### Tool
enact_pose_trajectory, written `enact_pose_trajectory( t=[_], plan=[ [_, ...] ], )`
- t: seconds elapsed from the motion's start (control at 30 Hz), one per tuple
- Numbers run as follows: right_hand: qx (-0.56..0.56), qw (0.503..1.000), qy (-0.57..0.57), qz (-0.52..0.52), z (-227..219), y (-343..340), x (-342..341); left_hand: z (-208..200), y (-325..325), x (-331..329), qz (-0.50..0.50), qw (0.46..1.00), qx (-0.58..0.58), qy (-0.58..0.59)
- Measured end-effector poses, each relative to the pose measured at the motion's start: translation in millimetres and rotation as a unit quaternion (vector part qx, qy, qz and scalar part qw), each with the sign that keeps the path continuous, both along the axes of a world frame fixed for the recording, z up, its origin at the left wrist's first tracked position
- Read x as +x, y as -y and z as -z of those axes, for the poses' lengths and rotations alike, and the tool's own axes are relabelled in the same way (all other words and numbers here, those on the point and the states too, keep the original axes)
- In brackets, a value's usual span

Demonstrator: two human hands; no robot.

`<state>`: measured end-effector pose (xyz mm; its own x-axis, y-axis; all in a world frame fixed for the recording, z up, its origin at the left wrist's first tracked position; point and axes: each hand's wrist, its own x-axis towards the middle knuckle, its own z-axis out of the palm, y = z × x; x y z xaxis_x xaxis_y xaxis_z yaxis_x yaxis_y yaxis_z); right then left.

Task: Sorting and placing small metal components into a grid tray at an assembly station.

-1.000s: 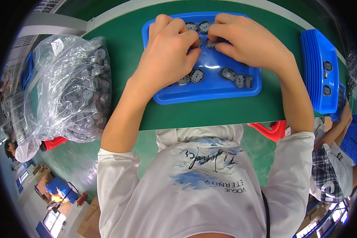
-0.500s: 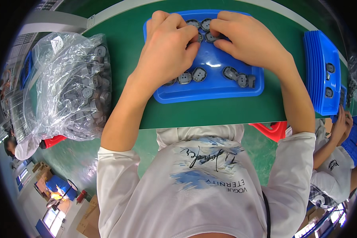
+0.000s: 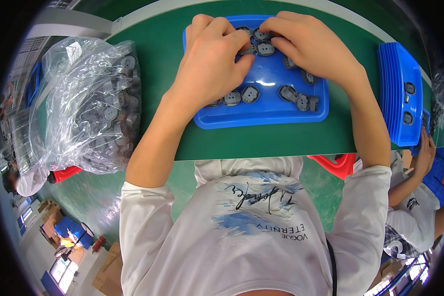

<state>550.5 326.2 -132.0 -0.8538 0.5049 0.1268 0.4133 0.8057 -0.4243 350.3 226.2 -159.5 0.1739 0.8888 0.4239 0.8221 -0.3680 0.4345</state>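
A blue plastic tray (image 3: 261, 118) lies on the green table (image 3: 158, 54) and holds several small grey round parts (image 3: 250, 93). My left hand (image 3: 209, 61) rests over the tray's left half, fingers curled onto parts near the far edge. My right hand (image 3: 308, 44) reaches in from the right, its fingertips pinching a grey part (image 3: 265, 48) beside the left fingertips. Both hands meet at the tray's far middle. More grey parts (image 3: 301, 101) lie loose at the tray's near right.
A clear plastic bag (image 3: 86, 103) full of grey parts sits at the table's left. A stack of blue trays (image 3: 399, 93) stands at the right. Another person's arm (image 3: 422, 158) shows at the right edge. Red stools (image 3: 338, 163) sit under the table.
Both hands have shifted slightly toward the tray's far edge, and the fingertips have drawn closer together over the parts there.
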Motion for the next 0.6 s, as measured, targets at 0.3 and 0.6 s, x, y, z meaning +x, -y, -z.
enact_pose_trajectory(
  t=[0.3, 0.6],
  plan=[
    [0.04, 0.999, -0.011, -0.012, 8.5, -4.1, -1.9, -5.6, 1.8, 1.2, -0.017, 0.999, -0.041, -0.024],
    [0.033, 0.999, -0.019, 0.009, 13.9, -0.6, -6.8, -4.1, 1.4, 0.7, -0.017, 0.999, -0.038, -0.03]
  ],
)
